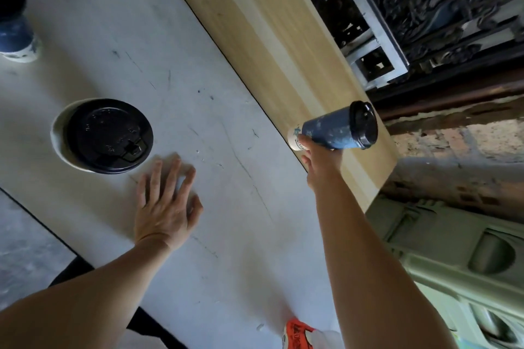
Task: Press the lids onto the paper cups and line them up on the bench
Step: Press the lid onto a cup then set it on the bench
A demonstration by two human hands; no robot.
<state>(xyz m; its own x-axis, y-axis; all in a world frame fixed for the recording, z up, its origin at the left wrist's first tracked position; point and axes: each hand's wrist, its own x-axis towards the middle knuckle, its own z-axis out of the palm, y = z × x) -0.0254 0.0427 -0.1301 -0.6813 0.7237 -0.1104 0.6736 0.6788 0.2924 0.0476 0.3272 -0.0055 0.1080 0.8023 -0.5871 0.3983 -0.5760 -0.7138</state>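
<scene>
Lining-up looks to be the step in hand: the right hand (pixel 317 159) grips a lidded blue paper cup (pixel 331 130) by its base, tilted over the wooden bench (pixel 255 22) at its near end, so the next move calls for righting it and setting it down, while the left hand (pixel 167 207) lies flat and empty, fingers spread, on the white table (pixel 226 235) beside another lidded cup (pixel 109 136).

top-left cup (pixel 15 35) cut off, orange pkt (pixel 297 333) cropped btm

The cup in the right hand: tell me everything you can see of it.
The cup is dark blue paper with pale flecks and a white band with teal print at its base. A black lid sits on its mouth. The right hand grips its lower half. Its base is at the near edge of the wooden bench; contact is unclear.
</scene>
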